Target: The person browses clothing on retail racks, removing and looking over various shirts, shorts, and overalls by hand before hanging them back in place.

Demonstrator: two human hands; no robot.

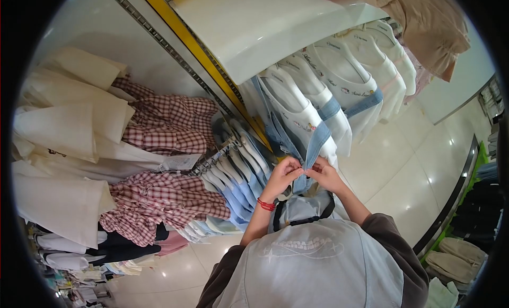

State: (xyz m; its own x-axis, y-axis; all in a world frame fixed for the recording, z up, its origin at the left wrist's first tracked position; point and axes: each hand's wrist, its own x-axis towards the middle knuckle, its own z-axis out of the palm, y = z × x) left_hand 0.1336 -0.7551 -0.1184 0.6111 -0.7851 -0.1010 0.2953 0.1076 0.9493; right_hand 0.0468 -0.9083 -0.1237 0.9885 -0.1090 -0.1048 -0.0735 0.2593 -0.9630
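Observation:
Both hands meet low at the front of a hanging white top with blue denim straps (317,143). My left hand (283,176), with a red cord bracelet (266,204) at the wrist, has its fingers closed on the denim. Fingertips almost touching it, my right hand (324,176) pinches the denim from the other side. Whatever small part lies between the thumbs is too small to make out. The top stays on its white hanger (289,100), and small embroidery shows on its chest.
More white tops (366,58) hang behind it under a glossy white shelf (254,29). To the left are blue garments on hangers (238,188) and red checked dresses (164,196). Folded clothes (453,260) lie at right. Tiled floor (382,186) runs between.

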